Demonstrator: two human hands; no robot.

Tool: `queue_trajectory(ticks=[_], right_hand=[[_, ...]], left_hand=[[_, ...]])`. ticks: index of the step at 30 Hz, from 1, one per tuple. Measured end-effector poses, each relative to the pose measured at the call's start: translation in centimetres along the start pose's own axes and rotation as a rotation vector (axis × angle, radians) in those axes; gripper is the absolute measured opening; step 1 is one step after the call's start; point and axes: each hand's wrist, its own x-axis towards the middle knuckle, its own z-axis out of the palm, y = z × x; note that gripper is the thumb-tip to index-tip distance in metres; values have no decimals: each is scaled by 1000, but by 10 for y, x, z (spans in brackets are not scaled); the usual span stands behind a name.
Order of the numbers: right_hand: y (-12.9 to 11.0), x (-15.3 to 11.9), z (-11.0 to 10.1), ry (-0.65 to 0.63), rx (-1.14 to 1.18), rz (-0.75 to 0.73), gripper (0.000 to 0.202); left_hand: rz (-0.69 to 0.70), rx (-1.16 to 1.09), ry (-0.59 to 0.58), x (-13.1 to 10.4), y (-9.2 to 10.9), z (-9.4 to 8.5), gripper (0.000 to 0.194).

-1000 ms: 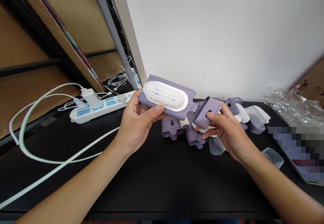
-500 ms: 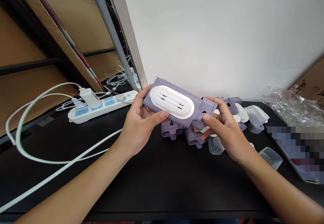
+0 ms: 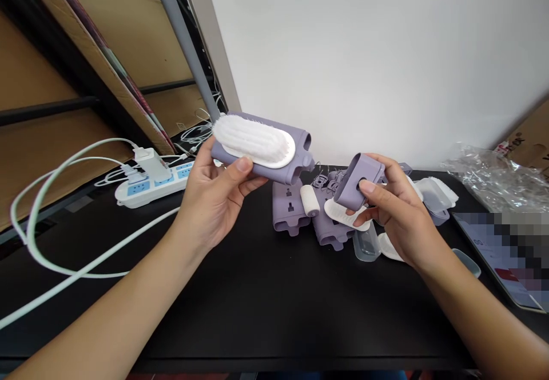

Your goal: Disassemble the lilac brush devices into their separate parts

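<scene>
My left hand grips a long purple housing with a white oval bristle brush on its face; the housing's notched right end is open. In my right hand is a short purple cap with a dark round hole, held apart from the housing. Beneath and between the hands lie more purple housings, a white roller, a white oval pad and a clear plastic cover.
A white power strip with plugs and looping cables lies at the left. Crinkled clear plastic wrap and a tablet-like panel are at the right, on the black table. A white wall rises behind.
The cap has come off the long housing. My left hand has moved left and up with the housing, exposing its notched end, while my right hand keeps the cap.
</scene>
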Motion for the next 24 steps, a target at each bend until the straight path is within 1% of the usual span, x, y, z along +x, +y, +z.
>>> queue_trajectory(ticks=[2,6,11,15,17,19,21,24], right_hand=[[-2,0,-1,6,-6,4,51],[-5,1,-2,25,-8,-1,50],[-7,1,-6,2,-22,-9,46],[-11,2,-16,-9,-57,2,48],[-13,2,-24,17,-63,-2,46],[-15,3,-32,57,-67,-9,42],[-15,3,-38,78,-72,-4,41],[-14,4,-40,70,-67,14,41]], left_hand=[[-11,-5,31,3,2,0,56],[-13,-2,45,4,4,0,59],[-50,37,63,1,5,0,48],[-47,54,47,5,7,-3,49],[-31,50,67,9,9,-6,51],[15,48,91,13,11,-10,51],[49,57,90,15,13,-13,50],[21,70,62,15,13,-15,52]])
